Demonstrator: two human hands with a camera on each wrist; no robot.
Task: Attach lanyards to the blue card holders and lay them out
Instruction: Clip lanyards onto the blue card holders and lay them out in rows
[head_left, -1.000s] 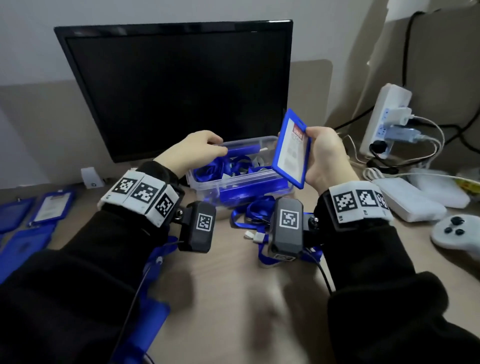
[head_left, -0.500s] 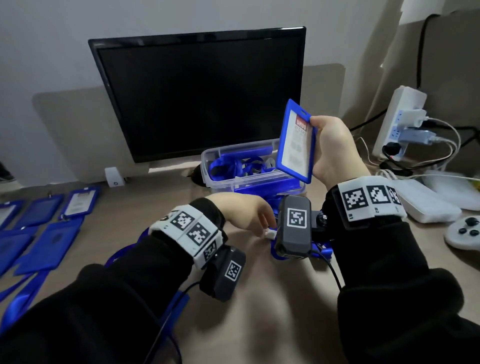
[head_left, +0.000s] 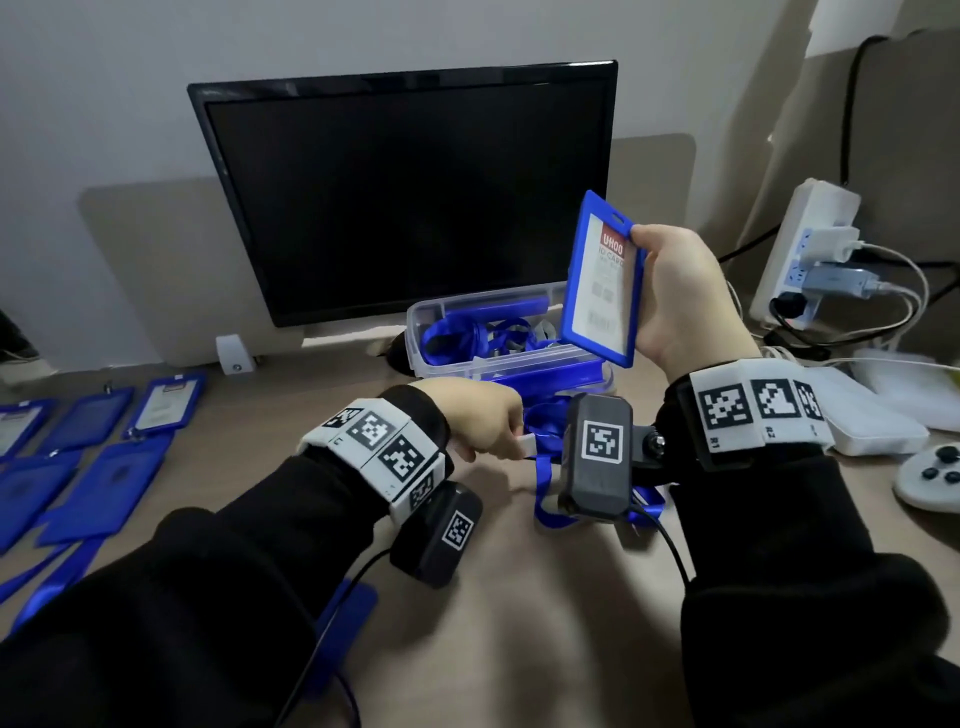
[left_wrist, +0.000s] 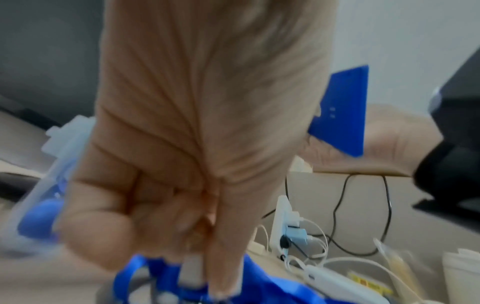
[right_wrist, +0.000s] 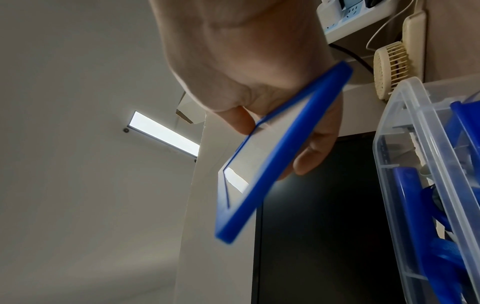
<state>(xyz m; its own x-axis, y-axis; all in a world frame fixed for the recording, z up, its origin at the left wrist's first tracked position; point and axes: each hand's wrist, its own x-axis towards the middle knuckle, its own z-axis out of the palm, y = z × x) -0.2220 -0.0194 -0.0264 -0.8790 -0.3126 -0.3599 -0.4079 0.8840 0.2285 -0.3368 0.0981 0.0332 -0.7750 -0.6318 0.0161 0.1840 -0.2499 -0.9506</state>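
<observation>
A person's right hand (head_left: 675, 296) grips a blue card holder (head_left: 602, 280) upright above a clear box (head_left: 441, 317) before a dark monitor (head_left: 415, 192); the left hand (head_left: 483, 415), fingers curled, pinches a lanyard (head_left: 545, 462) clip on the desk (head_left: 519, 623); finished holders (head_left: 104, 441) lie far left.

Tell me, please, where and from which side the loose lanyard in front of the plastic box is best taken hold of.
Grip the white clip end, coming from the left, as the left hand does. It is the stiff part that must meet the card holder; the lanyard strap is limp and tangled.
</observation>
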